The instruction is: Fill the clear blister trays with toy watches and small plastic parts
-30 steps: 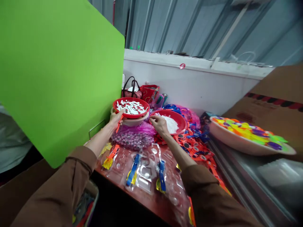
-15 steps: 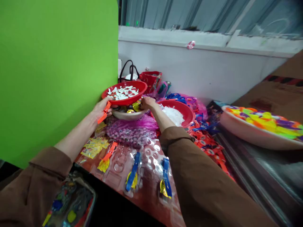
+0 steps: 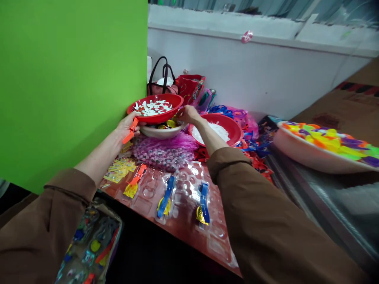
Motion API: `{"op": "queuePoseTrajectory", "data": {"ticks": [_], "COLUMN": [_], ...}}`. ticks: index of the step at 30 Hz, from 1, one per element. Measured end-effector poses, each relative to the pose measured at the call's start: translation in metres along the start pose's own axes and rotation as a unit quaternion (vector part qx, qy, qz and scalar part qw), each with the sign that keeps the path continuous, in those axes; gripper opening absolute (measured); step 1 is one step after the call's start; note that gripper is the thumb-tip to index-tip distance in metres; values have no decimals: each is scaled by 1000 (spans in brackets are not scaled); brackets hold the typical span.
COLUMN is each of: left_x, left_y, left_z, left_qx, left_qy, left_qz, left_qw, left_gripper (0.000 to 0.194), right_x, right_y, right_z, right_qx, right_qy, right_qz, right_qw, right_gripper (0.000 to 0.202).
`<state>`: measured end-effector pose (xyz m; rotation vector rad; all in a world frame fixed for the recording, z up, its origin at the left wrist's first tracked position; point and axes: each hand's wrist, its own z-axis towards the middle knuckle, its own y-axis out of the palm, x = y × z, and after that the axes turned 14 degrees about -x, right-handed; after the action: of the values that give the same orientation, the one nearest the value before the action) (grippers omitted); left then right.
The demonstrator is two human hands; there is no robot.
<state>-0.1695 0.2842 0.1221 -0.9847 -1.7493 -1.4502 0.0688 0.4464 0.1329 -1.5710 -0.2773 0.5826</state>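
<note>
**Both hands on a red bowl at a crowded toy bench**

A person in brown sleeves holds a red bowl of white pieces [image 3: 154,107] at the far left of a red worktable [image 3: 189,228], with the left hand [image 3: 128,127] closed on the bowl's near-left rim and the right hand [image 3: 187,114] gripping its right rim. The bowl is tilted slightly and sits above a pale bowl [image 3: 162,132], whose yellow and dark contents show in the gap between the two. An orange strip [image 3: 130,131] is pinched in the left hand's fingers along with the rim. Just right of the pair stands a second red bowl [image 3: 233,130] holding a white heap. Below the bowls lies a pink mesh bag [image 3: 164,152] of small round pieces. Nearer the camera, clear blister trays [image 3: 183,185] lie flat on the table, holding an orange toy [image 3: 134,186] and two blue toys [image 3: 166,196] with yellow parts. Small yellow packets [image 3: 118,170] lie at the table's left edge. A bright green panel [image 3: 71,79] fills the left side. On the right, a wide dish [image 3: 296,154] holds multicoloured plastic pieces. A bag with black handles [image 3: 161,81] stands against the white wall behind.
</note>
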Motion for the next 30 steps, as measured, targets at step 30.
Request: {"op": "queuePoseTrajectory", "data": {"ticks": [30], "left_x": [-204], "left_y": [114], "left_z": [-222], "left_qx": [-210], "left_qy": [-152], "left_qz": [64], "left_qw": [964], "left_gripper": [37], "right_x": [-47], "right_y": [99], "right_z": [-432], "right_qx": [158], "right_qy": [-219], "right_qz": [273], "right_qw": [923], "right_gripper": [11]}}
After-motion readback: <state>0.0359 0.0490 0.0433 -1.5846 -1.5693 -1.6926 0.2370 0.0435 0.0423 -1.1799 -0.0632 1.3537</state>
